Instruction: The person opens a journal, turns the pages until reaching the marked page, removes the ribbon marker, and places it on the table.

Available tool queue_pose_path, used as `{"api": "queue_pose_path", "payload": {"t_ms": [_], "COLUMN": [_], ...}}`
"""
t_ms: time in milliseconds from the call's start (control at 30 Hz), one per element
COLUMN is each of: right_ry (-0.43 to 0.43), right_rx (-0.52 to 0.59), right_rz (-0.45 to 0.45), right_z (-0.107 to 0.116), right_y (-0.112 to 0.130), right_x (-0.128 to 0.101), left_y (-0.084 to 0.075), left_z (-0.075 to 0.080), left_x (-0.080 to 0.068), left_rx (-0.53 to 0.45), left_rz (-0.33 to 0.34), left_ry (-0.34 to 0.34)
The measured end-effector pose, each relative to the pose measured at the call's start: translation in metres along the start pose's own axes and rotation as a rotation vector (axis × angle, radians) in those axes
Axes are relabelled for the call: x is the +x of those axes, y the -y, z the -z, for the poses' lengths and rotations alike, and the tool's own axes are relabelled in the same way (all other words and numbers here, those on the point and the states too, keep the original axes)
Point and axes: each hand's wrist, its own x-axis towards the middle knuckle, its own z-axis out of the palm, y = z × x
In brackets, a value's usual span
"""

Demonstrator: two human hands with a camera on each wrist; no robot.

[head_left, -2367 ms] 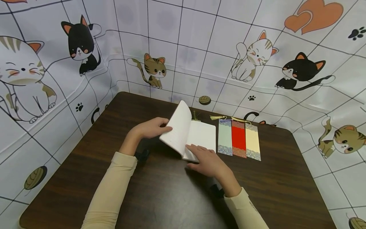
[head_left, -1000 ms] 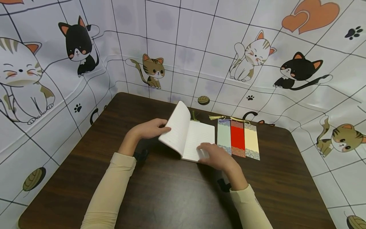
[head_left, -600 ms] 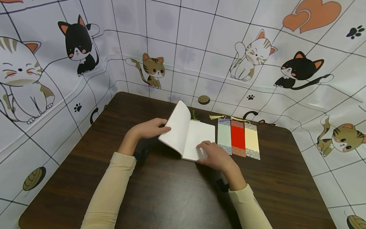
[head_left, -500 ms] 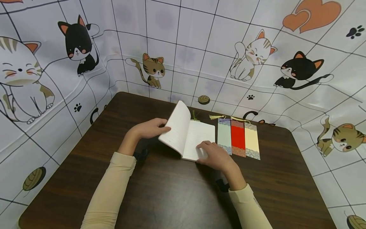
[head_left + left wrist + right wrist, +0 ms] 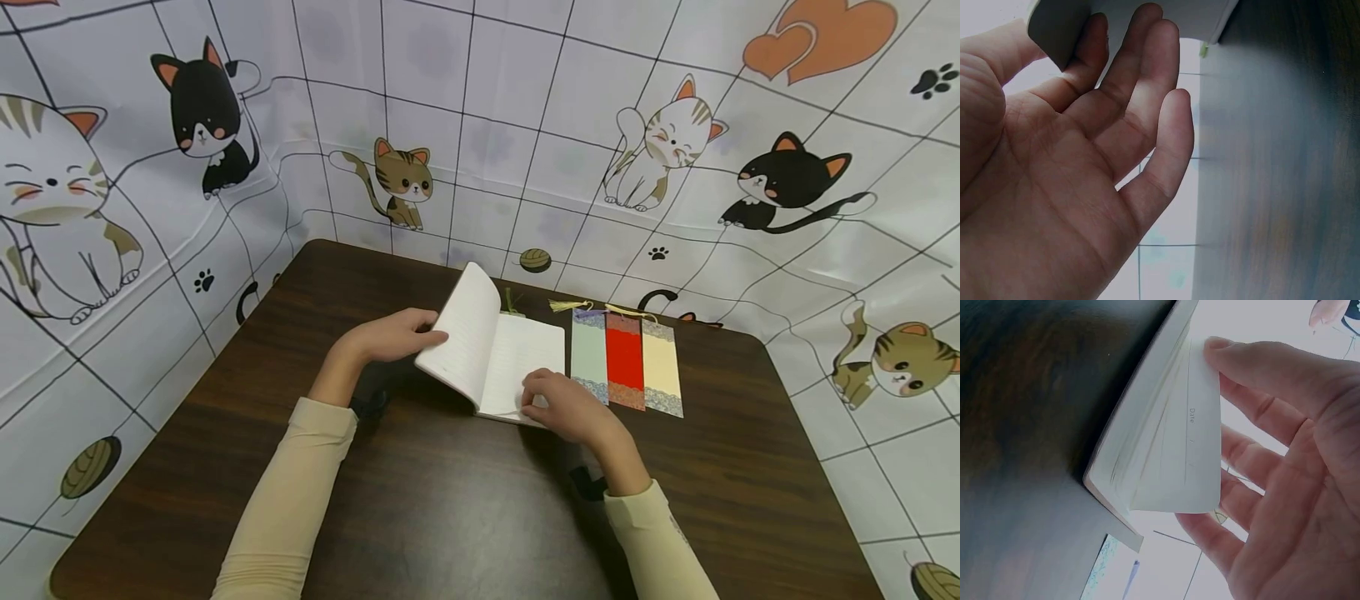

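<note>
A white-paged notebook (image 5: 465, 337) stands open near the middle of the table, its left part raised and tilted. My left hand (image 5: 390, 335) holds that raised part by its outer edge; in the left wrist view the edge of the notebook (image 5: 1060, 37) sits between thumb and fingers. My right hand (image 5: 573, 408) is at the lower right corner of the other side. In the right wrist view its thumb lies on a lifted page (image 5: 1204, 462) printed "Date", with the fingers behind it, and more pages fan out below.
Right of the notebook lie three tasselled bookmarks: pale green (image 5: 588, 354), red (image 5: 625, 362) and cream (image 5: 662, 367). A green tassel (image 5: 512, 302) shows behind the notebook. A cat-print curtain (image 5: 495, 150) hangs along the brown table's (image 5: 420, 508) back edge.
My right hand has gone from lying on the page near the fold to the right page's outer corner, where the paper is now lifted. My left hand keeps its hold.
</note>
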Motion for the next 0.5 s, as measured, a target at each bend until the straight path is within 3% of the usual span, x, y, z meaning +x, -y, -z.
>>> {"api": "queue_pose_path", "payload": {"t_ms": [333, 500], "right_ry": [-0.015, -0.045], "right_rx": [-0.039, -0.076], "right_rz": [-0.010, -0.072], "right_z": [0.0003, 0.0045], "right_y": [0.0031, 0.0039], "right_x": [-0.0011, -0.0033], "left_y": [0.0006, 0.0004], "left_z": [0.0009, 0.0009], "left_x": [0.0000, -0.0003], "left_rx": [0.009, 0.009], "left_rz": [-0.009, 0.006], "left_ry": [0.004, -0.001]}}
